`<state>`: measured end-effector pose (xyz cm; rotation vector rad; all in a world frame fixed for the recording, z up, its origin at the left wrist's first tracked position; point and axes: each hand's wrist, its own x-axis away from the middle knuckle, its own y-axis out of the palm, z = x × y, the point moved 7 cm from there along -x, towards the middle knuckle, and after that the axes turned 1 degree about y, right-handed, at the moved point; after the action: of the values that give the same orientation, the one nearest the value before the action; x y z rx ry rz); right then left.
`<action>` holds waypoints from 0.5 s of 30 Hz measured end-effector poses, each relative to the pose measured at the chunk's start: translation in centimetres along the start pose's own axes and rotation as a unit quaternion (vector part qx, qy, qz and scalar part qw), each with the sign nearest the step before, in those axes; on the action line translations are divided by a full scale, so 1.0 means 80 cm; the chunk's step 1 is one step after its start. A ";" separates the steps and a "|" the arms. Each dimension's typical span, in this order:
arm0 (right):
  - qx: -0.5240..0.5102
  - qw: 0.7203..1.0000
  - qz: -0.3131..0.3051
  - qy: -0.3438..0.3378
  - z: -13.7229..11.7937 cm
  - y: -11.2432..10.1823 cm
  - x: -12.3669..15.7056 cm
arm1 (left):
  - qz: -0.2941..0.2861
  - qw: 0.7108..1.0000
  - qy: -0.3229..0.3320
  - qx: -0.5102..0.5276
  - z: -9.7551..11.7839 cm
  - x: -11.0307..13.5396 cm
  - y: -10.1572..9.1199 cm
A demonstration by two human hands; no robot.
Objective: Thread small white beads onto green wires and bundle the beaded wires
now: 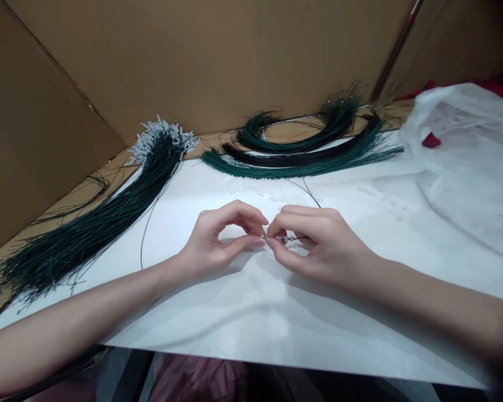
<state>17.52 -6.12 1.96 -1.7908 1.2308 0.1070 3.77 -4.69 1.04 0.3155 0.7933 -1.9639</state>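
Note:
Over the middle of the white table sheet, both of my hands meet fingertip to fingertip. My left hand (230,231) pinches a tiny white bead between thumb and index finger. In a pinch of its own, my right hand (318,237) holds a thin dark cord strung with several small white beads (285,239). The beads show in the gap between its thumb and fingers. Part of the cord is hidden behind the right hand. A dark strand (312,193) comes out beyond its knuckles.
A thick bundle of dark green cords (121,206) with white beaded ends (163,137) lies at the left. Curved bundles of green and black cords (302,159) lie at the back. A translucent plastic bag (465,156) covers the right side. Cardboard walls (235,61) stand behind.

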 end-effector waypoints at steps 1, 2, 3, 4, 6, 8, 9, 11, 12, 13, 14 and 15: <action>0.002 1.000 0.004 0.002 0.000 -0.001 0.000 | 0.000 1.000 -0.001 0.000 0.000 0.000 0.000; 0.004 1.000 0.005 0.006 0.001 -0.001 0.000 | 0.001 1.000 -0.003 0.000 -0.001 0.000 0.000; 0.006 1.000 0.006 0.010 0.001 -0.002 0.000 | 0.002 1.000 -0.005 -0.002 -0.001 0.000 0.000; 0.006 1.000 0.006 0.013 0.001 -0.002 0.000 | 0.003 1.000 -0.007 -0.005 -0.002 0.000 -0.001; 0.006 1.000 0.004 0.014 0.001 -0.002 0.000 | 0.004 1.000 -0.010 -0.007 -0.002 0.001 -0.001; 0.002 1.000 0.003 0.005 -0.001 -0.002 0.000 | 0.004 1.000 -0.012 -0.004 -0.002 0.000 -0.001; 0.000 1.000 0.002 0.000 -0.002 -0.002 0.000 | 0.003 1.000 -0.012 -0.003 -0.002 0.000 -0.001; -0.002 1.000 0.002 -0.007 -0.003 -0.002 -0.001 | 0.002 1.000 -0.011 -0.001 -0.001 0.000 0.000; -0.003 1.000 0.002 -0.008 -0.003 -0.002 -0.001 | 0.002 1.000 -0.010 0.000 -0.001 0.000 0.000; -0.002 1.000 0.002 -0.008 -0.002 -0.002 -0.001 | 0.002 1.000 -0.010 0.000 0.000 -0.001 0.000; -0.001 1.000 0.002 -0.008 -0.002 -0.002 -0.001 | 0.002 1.000 -0.011 0.001 0.000 -0.001 0.000; -0.001 1.000 0.002 -0.007 -0.002 -0.002 -0.001 | 0.002 1.000 -0.011 0.001 0.000 -0.001 0.000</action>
<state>17.54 -6.16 2.23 -1.7865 1.2251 0.1236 3.80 -4.62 1.07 0.2954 0.7764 -1.9614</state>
